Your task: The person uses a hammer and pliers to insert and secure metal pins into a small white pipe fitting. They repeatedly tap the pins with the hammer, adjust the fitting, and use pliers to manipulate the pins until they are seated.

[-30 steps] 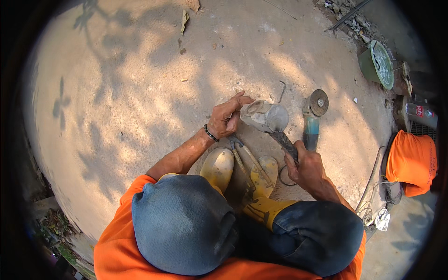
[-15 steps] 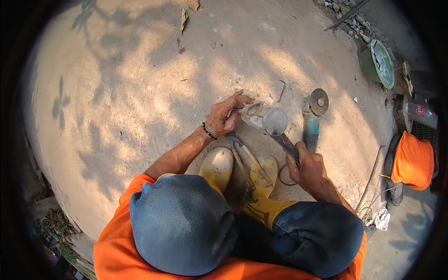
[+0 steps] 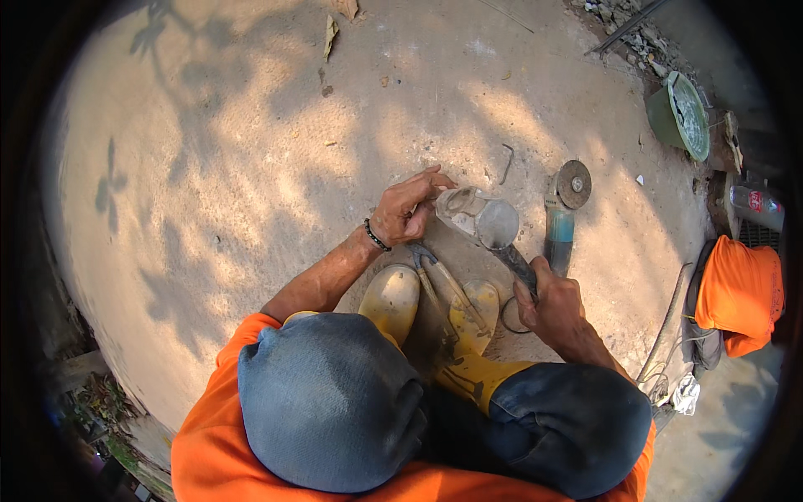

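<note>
In my right hand (image 3: pixel 556 305) is the black handle of a hammer (image 3: pixel 520 269). Its round grey head (image 3: pixel 498 224) hangs over the near right end of a pale metal block (image 3: pixel 458 207); I cannot tell whether they touch. My left hand (image 3: pixel 408 207), with a dark bead bracelet at the wrist, has its fingers curled at the block's left edge. Whatever its fingertips pinch there is hidden. Between my yellow boots (image 3: pixel 391 297) lie long-handled pincers (image 3: pixel 452 289), jaws pointing away from me. Right of the hammer rests an angle grinder (image 3: pixel 562 219), teal and dark, disc at the far end.
A bent thin rod (image 3: pixel 507 163) lies beyond the block, and a dark ring (image 3: pixel 514 316) near the right boot. Farther right are a green bucket (image 3: pixel 682 117), a clear bottle (image 3: pixel 753 205), an orange cloth (image 3: pixel 740 289) and a long thin bar (image 3: pixel 667 322). Rubble lines the far right edge.
The hammer head has shifted very slightly to the right and nearer me. Both hands keep nearly the same place, and the whole view has moved a little.
</note>
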`<action>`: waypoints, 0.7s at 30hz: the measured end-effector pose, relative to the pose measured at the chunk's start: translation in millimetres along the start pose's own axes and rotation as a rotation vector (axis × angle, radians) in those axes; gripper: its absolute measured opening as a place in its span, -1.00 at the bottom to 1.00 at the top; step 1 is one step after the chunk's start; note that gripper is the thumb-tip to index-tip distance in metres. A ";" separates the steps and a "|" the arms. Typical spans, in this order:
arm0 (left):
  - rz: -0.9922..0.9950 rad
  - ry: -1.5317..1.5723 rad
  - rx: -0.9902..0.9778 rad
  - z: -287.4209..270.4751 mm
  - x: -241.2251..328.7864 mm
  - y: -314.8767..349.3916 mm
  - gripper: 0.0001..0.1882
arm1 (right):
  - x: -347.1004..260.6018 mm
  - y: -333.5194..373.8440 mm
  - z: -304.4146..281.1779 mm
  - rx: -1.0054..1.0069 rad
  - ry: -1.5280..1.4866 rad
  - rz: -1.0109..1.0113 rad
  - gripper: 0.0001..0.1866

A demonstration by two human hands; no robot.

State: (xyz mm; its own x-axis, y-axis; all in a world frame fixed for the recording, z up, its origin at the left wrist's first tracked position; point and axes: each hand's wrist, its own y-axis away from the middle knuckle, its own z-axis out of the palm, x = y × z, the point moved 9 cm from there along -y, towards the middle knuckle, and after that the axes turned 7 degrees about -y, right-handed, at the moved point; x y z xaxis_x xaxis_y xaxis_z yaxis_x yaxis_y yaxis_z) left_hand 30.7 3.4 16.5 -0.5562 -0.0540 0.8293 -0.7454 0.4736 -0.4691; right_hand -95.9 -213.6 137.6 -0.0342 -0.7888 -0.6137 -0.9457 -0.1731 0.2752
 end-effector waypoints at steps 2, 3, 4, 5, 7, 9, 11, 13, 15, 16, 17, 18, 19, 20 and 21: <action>0.012 -0.027 -0.009 -0.8 -3.4 3.0 -0.59 | 5.3 3.2 1.5 0.021 -0.057 0.053 -0.68; 0.011 -0.007 0.000 -2.1 -3.9 6.2 -0.59 | 11.1 5.1 3.0 0.049 -0.104 0.090 -0.67; 0.004 0.000 0.001 -4.1 -6.2 7.9 -0.58 | 18.3 6.7 6.0 0.085 -0.145 0.119 -0.65; 0.003 0.003 0.008 -5.9 -7.1 9.7 -0.58 | 26.8 9.0 9.3 0.124 -0.182 0.140 -0.63; -0.109 -0.015 -0.069 -1.0 -17.2 12.2 -0.62 | 49.0 4.7 31.1 0.144 -0.294 0.176 -0.68; -0.199 -0.116 -0.133 4.0 -25.0 11.7 -0.62 | 76.1 -7.6 56.4 0.105 -0.366 0.187 -0.71; -0.214 -0.143 -0.189 10.6 -26.1 5.6 -0.59 | 111.6 -11.6 97.7 -0.032 -0.601 0.412 -0.53; -0.192 -0.190 -0.219 13.7 -21.2 -2.2 -0.57 | 129.5 -13.7 134.5 -0.152 -0.816 0.666 -0.48; -0.142 -0.256 -0.225 11.2 -10.7 -10.5 -0.54 | 118.8 -32.9 114.1 -0.066 -0.521 0.487 -0.46; -0.159 -0.273 -0.273 11.7 -8.0 -12.3 -0.54 | 102.8 -43.0 93.2 0.013 -0.253 0.342 -0.48; -0.178 -0.288 -0.327 11.6 -3.6 -11.9 -0.54 | 87.6 -47.5 76.0 0.046 0.030 0.275 -0.50; -0.197 -0.303 -0.378 11.8 -0.2 -13.0 -0.53 | 72.8 -50.9 50.2 0.192 -0.168 0.204 -0.54; -0.182 -0.319 -0.424 12.8 6.3 -14.0 -0.52 | 59.7 -52.2 29.7 0.292 -0.362 0.146 -0.59; -0.166 -0.331 -0.474 15.1 12.8 -14.4 -0.51 | 41.1 -56.6 16.7 0.299 -0.274 0.047 -0.61; -0.148 -0.340 -0.523 19.8 19.6 -14.3 -0.50 | 17.7 -60.0 8.4 0.300 -0.197 -0.109 -0.62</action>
State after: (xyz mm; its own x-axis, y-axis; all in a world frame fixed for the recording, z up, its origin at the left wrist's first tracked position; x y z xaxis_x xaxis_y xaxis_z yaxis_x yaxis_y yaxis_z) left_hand 23.2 -21.8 33.5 -0.6110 -0.3868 0.6906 -0.5930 0.8017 -0.0756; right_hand -42.5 -212.3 104.1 0.0384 -0.6415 -0.7661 -0.9989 -0.0462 -0.0113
